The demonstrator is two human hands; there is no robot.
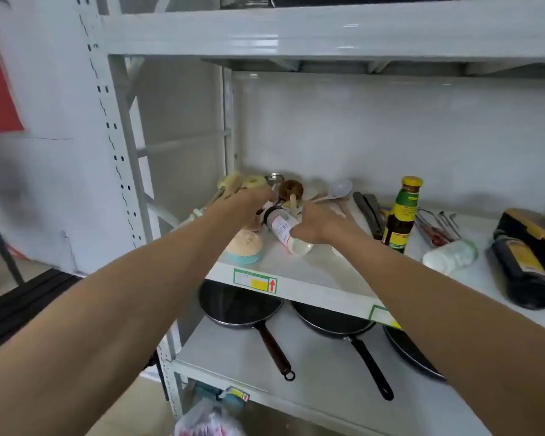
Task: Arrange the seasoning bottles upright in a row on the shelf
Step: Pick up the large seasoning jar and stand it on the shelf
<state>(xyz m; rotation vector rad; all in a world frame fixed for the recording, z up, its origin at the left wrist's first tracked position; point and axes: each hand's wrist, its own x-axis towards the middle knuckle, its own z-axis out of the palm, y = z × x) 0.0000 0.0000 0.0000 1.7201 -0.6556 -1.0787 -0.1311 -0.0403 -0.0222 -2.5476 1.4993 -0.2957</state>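
On the middle shelf (321, 272) the white-labelled bottle (282, 229) lay tilted near the left end, with the right hand (318, 223) grasping its body. A barcode showed, but the print was illegible. The left hand (252, 199) was at its cap end; blur hid its grip. The yellow-capped bottle (401, 215) stood upright, its green-yellow label unreadable. The white bottle (450, 256) and the dark bottle (523, 272) lay on their sides. Bottle count: four. Three pans (239, 305) sat on the shelf below
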